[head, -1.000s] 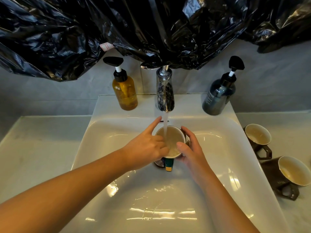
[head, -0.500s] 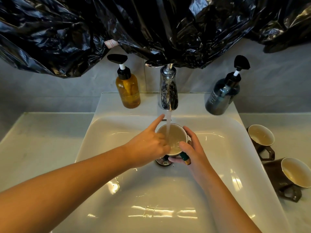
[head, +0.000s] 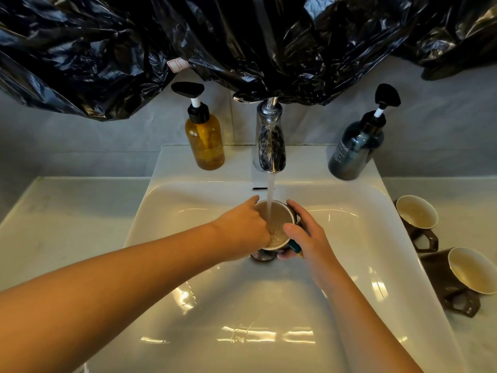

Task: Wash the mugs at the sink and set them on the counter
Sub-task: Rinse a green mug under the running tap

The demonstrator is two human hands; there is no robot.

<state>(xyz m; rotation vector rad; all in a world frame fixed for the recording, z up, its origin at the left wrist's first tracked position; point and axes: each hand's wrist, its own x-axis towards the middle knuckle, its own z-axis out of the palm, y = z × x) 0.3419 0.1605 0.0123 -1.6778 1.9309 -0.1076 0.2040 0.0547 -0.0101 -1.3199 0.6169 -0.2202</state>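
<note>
Over the middle of the sink (head: 215,305), a mug (head: 282,219) with a pale inside sits right under the tap (head: 270,146), and the stream of water (head: 271,187) falls straight into it. The left hand (head: 242,227) grasps the mug at its left rim, with fingers curled down inside and the forefinger laid along the far edge. The right hand (head: 309,238) grasps the mug from the right, thumb at the rim and fingers wrapped round the outside by its teal handle (head: 295,247).

On the bench (head: 53,224), just past the sink's right edge, are a far brown mug (head: 416,216) and a near brown mug (head: 468,273), close together, handles toward the front edge. An amber pump bottle (head: 205,141) and a dark pump bottle (head: 352,154) stand at the sink's back edge, either side of the tap. Black plastic sheeting (head: 242,36) hangs above.
</note>
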